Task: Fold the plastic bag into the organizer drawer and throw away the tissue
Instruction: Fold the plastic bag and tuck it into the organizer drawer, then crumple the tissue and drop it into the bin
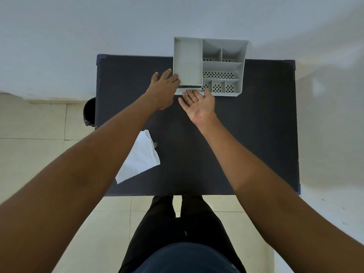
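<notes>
a person stands at the near edge of a dark table (pixel 256 134), both arms stretched forward over it. nearest, on the left part of the table, lies the white tissue (pixel 138 160), flat and creased, partly hidden under the left forearm, its long axis running from the near-left corner up toward the middle; it is well apart from both hands and closer to the left arm than the right. farther on, the right hand (pixel 199 104) is palm up, fingers together and reaching under the front lip of the grey organizer (pixel 241 56), at what looks like the drawer front (pixel 189 88); whether the drawer is slightly out or closed cannot be told. just left of it, the left hand (pixel 164 88) rests palm down, fingers loosely spread against the organizer's left front corner, seemingly steadying it. no plastic bag can be seen; it may already be inside the drawer. a dark bin (pixel 89 112) stands on the floor off the table's left edge, so the left hand looks better placed to carry the tissue there.
</notes>
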